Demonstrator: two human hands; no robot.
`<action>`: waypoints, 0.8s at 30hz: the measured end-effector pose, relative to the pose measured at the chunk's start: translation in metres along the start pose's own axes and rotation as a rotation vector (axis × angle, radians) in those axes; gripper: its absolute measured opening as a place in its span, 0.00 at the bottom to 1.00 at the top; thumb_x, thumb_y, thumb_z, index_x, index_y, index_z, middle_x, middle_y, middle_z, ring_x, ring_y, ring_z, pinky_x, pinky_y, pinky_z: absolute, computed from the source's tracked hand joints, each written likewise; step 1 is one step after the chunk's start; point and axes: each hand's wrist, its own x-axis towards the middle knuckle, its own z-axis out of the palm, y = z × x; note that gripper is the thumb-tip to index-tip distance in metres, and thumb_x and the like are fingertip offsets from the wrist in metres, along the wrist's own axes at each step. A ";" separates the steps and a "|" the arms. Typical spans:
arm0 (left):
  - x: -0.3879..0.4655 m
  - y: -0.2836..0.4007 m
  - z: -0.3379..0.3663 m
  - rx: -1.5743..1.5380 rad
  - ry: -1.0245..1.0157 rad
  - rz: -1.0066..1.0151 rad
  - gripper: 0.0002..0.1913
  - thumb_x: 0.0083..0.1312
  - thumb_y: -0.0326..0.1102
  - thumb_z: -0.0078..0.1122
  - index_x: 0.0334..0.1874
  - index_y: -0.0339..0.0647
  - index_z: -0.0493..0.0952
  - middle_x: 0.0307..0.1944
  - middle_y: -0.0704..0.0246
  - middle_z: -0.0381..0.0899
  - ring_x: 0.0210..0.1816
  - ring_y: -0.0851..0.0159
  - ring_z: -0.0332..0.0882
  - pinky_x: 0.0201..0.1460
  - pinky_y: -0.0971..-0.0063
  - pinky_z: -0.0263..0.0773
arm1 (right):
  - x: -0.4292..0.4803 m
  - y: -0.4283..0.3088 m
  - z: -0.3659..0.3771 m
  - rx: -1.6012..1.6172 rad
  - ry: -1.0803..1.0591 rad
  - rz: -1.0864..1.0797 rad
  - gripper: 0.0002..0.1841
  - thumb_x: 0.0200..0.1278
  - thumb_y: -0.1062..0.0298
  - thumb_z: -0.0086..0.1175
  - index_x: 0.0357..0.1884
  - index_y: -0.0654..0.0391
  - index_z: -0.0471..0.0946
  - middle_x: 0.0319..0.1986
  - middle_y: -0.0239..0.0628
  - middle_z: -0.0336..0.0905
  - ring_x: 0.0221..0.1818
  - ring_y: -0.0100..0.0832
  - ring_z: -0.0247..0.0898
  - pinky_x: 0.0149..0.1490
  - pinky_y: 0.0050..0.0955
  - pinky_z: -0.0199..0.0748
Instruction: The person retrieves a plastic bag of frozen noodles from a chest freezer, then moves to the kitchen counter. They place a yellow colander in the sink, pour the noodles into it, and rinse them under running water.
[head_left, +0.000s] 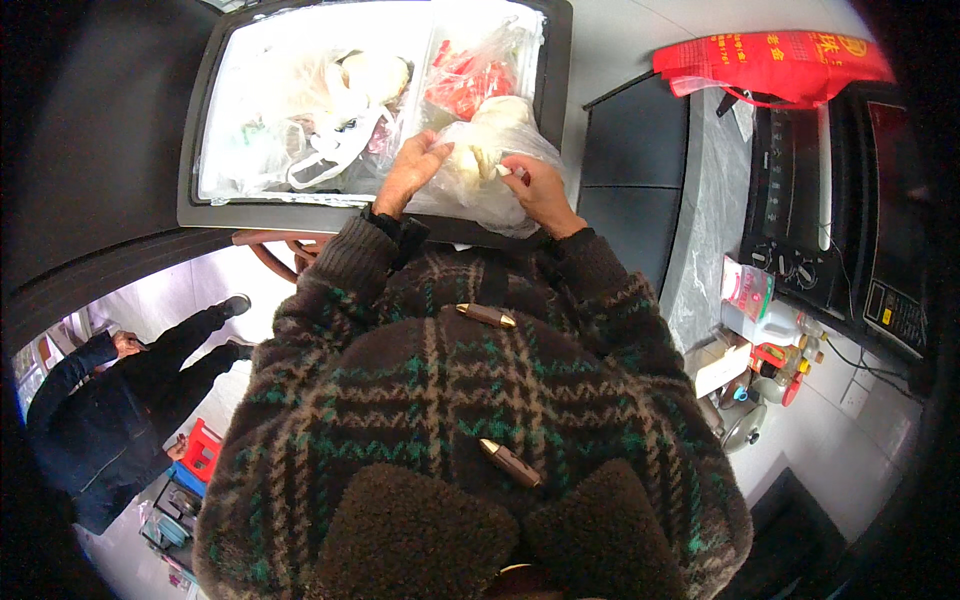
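A clear plastic bag (517, 214) of pale, dough-like food (471, 163) rests at the near right corner of an open chest freezer (251, 217). My left hand (409, 174) grips the bag's left edge between thumb and fingers. On the bag's right side, my right hand (544, 193) pinches a small whitish bit; whether it is food or bunched plastic I cannot tell. Just beyond lies a red bag (469, 82) under clear film. White plastic bags (337, 154) and a round pale item (375, 75) fill the left part, partly washed out by glare.
To the right, a grey stone counter (709, 195) carries a black oven (787, 180) with a red bag (772, 67) over it. Bottles (791, 367) and a pot lid (746, 429) sit nearer. At left stands another person (112, 427) beside a red stool (201, 450).
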 end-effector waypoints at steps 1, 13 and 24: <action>0.000 0.000 0.000 -0.023 -0.002 0.008 0.13 0.65 0.36 0.53 0.45 0.33 0.75 0.38 0.70 0.79 0.39 0.73 0.72 0.44 0.78 0.68 | -0.001 -0.007 -0.003 0.176 -0.054 0.105 0.13 0.56 0.69 0.58 0.44 0.60 0.77 0.27 0.34 0.78 0.27 0.24 0.72 0.33 0.23 0.69; -0.005 0.010 -0.003 0.008 -0.025 -0.021 0.14 0.64 0.35 0.53 0.47 0.33 0.74 0.39 0.70 0.78 0.39 0.73 0.71 0.44 0.79 0.67 | -0.010 -0.154 -0.099 0.767 -0.227 0.094 0.13 0.59 0.76 0.55 0.46 0.69 0.77 0.30 0.38 0.80 0.30 0.23 0.75 0.37 0.21 0.73; -0.006 0.008 -0.004 -0.016 0.002 -0.086 0.12 0.64 0.35 0.53 0.45 0.34 0.76 0.38 0.71 0.78 0.39 0.73 0.71 0.43 0.79 0.68 | -0.039 -0.268 -0.132 0.984 -0.571 -0.515 0.07 0.55 0.76 0.59 0.36 0.68 0.81 0.32 0.51 0.79 0.32 0.40 0.78 0.36 0.30 0.77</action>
